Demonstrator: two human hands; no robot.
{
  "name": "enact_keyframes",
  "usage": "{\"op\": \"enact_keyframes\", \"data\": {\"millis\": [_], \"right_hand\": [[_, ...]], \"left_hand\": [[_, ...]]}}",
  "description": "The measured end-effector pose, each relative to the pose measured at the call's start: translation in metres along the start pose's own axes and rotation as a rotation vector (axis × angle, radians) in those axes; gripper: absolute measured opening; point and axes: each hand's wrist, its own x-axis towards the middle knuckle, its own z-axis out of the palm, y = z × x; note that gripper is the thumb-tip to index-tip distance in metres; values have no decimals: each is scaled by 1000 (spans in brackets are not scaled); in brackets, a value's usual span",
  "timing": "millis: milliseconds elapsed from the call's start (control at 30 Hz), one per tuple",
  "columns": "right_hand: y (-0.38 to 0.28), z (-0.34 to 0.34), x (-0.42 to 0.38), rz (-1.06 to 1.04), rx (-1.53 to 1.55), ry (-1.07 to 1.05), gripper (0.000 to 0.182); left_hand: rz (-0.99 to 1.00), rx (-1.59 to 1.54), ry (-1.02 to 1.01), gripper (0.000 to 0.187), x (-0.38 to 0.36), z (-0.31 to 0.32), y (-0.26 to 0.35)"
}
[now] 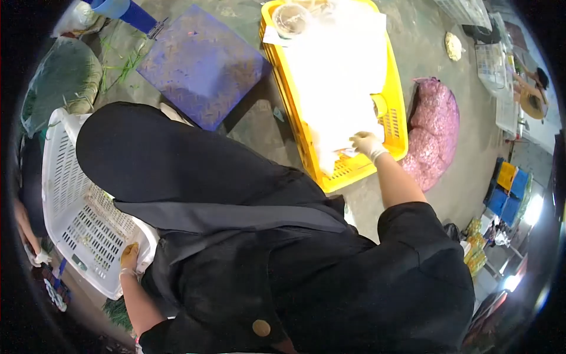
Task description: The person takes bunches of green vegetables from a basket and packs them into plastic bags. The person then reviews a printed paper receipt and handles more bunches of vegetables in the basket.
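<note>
Two gloved hands were doing separate jobs here. Nearest, the left hand (129, 257) was down at the near-left, fingers curled over the near rim of a white slotted crate (76, 194), apparently steadying it against the person's side; couldn't tell how tight that grip was. The black apron and sleeves filled most of the middle, so a lot of the floor was hidden.

Further out on the right, the right hand (367, 144) was stretched forward with the arm nearly straight, wrist bent down, fingers pinched onto the near edge of a white plastic sheet (339, 76). That sheet lay inside a yellow crate (394, 127) on the floor, probably as a liner, and it was so blown out by light that I couldn't see what sat under it. A clear round tub (289, 19) rested at the crate's far-left corner.

Just right of the yellow crate lay a pink mesh sack (435, 130). Far left of it, a blue checker plate (200, 62) lay flat, with a green bagged bundle (59, 82) at the far left.
</note>
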Motion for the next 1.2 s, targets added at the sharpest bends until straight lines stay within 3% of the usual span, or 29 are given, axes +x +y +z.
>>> {"op": "enact_keyframes", "data": {"millis": [67, 133, 167, 233, 300, 400, 433, 667, 867, 1000, 1033, 1100, 1133, 1200], "right_hand": [[-15, 22, -13, 233, -106, -177, 42], [47, 34, 23, 7, -295, -99, 47], [80, 38, 42, -69, -306, 26, 51], [69, 27, 28, 81, -131, 229, 51], [128, 1, 85, 180, -108, 215, 55], [171, -13, 117, 484, 251, 360, 62], [172, -9, 120, 354, 544, 507, 62], [123, -34, 111, 275, 1057, 480, 51], [89, -68, 97, -105, 1279, 378, 42], [54, -106, 64, -429, 1271, 251, 37], [46, -115, 58, -312, 1374, 327, 25], [-19, -121, 6, -133, 1295, 583, 27], [-13, -134, 17, -327, 1258, 442, 32], [-43, -154, -12, -301, 1143, 540, 37]], "left_hand": [[7, 62, 44, 45, 12, 3, -16], [-72, -221, 36, 47, 5, 5, -18], [-70, -292, 71, 32, 1, 8, -15], [-78, -281, 58, 32, -15, 8, -2], [-78, -342, 2, 31, -3, 12, -15], [-83, -333, 1, 37, -36, 14, 16], [-71, -346, 29, 33, -27, 15, 2], [-116, -414, 30, 39, -52, 22, 27], [-20, -94, 102, 48, -65, 18, 37], [21, 60, 80, 48, -64, 13, 40], [-19, -10, 70, 48, -63, 13, 38], [-97, -153, 47, 48, -59, 13, 33], [-124, -200, -35, 47, -58, 9, 33], [-113, -223, -18, 46, -59, 11, 35]]}}
